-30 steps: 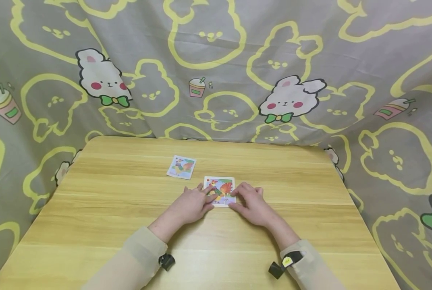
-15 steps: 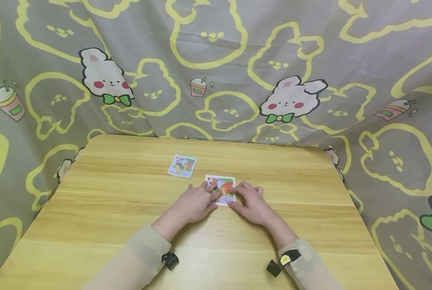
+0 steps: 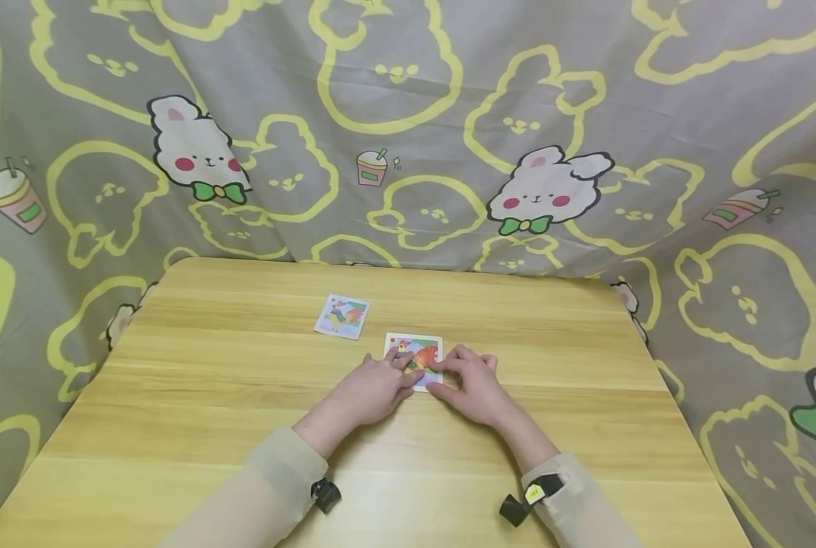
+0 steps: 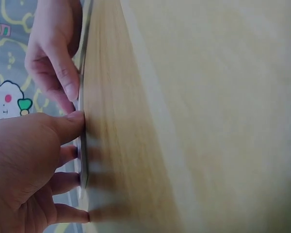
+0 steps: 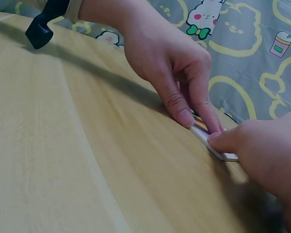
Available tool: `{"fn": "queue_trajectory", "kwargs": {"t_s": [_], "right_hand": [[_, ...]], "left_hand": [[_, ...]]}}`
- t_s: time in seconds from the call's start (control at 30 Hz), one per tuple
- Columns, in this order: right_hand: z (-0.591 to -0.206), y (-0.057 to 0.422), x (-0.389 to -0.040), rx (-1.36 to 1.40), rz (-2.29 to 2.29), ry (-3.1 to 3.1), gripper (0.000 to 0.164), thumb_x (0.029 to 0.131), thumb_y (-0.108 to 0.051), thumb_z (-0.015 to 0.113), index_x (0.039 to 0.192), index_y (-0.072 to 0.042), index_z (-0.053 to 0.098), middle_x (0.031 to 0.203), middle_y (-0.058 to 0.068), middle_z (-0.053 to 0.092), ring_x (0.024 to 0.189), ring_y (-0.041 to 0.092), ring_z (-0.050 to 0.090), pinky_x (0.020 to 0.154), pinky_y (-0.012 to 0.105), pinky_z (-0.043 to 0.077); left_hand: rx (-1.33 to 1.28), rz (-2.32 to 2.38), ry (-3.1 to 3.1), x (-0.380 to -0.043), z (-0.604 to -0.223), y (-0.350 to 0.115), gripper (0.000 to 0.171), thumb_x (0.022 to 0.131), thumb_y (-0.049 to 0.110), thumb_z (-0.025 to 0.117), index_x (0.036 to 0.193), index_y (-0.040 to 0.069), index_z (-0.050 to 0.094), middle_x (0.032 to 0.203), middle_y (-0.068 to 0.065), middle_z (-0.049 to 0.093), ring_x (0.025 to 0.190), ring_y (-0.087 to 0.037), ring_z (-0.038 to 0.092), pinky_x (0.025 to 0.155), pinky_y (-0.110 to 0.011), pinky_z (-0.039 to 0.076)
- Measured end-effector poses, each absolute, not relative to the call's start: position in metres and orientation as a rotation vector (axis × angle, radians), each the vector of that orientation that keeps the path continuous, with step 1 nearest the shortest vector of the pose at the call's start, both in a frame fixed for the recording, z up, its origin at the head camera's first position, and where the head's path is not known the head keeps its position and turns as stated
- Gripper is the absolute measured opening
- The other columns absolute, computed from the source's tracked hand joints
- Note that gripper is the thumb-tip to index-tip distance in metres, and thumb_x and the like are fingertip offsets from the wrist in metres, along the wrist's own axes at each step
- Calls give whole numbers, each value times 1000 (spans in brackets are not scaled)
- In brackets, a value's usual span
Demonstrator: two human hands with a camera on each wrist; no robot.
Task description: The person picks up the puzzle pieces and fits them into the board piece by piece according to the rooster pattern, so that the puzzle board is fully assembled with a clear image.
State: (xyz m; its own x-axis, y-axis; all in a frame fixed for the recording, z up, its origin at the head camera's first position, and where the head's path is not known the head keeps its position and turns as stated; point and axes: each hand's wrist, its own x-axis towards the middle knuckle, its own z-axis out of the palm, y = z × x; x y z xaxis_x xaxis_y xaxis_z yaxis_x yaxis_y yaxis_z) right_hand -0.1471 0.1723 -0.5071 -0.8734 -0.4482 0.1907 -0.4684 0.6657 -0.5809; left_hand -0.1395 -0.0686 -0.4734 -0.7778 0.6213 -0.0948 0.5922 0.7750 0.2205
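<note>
A small square rooster jigsaw puzzle (image 3: pixel 422 350) with a white rim lies flat on the table, partly hidden by both hands. My left hand (image 3: pixel 374 388) rests on its left side with spread fingers; in the left wrist view the fingers reach its surface and edge. My right hand (image 3: pixel 476 384) is at the right side, its index finger touching the picture and its thumb at the lower edge. In the right wrist view, the right thumb (image 5: pixel 228 140) presses on the white rim. Behind and left lies a paler, matching rooster picture card (image 3: pixel 342 317), apart from the hands.
The wooden table (image 3: pixel 243 426) has rounded far corners. A grey curtain (image 3: pixel 408 152) with yellow outlines and rabbit figures hangs behind and along both sides. Black wrist devices (image 3: pixel 326 495) are strapped over the sleeves.
My left hand has shifted slightly right over the puzzle, covering more of its lower middle. My right fingers have crept slightly left onto the picture. The picture card stays in place.
</note>
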Motion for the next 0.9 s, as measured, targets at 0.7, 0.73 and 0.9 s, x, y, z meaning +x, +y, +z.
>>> {"fn": "queue_trajectory", "kwargs": {"t_s": [0.7,0.73,0.9], "right_hand": [[-495,172,-153,559,1279,-2978,27,86,-27,91,109,-15,85,91,-9,63,81,15,54,87,47,21],[-494,171,-153,553,1283,-2984,27,86,-26,91,109,-14,85,91,-9,62,81,15,54,88,47,21],[-495,168,-153,564,1277,-2993,29,88,-27,89,112,-12,84,91,-9,59,82,15,54,88,47,19]], "left_hand": [[1033,142,2851,-137,-473,-62,40,109,37,60,147,25,67,156,-13,54,140,-41,53,97,-72,50],[1038,138,2854,-137,-474,-62,40,109,37,59,147,25,67,156,-13,54,140,-41,54,97,-72,50],[1037,166,2870,-139,-476,-65,39,108,37,62,145,25,69,154,-12,56,138,-40,55,96,-72,51]]}}
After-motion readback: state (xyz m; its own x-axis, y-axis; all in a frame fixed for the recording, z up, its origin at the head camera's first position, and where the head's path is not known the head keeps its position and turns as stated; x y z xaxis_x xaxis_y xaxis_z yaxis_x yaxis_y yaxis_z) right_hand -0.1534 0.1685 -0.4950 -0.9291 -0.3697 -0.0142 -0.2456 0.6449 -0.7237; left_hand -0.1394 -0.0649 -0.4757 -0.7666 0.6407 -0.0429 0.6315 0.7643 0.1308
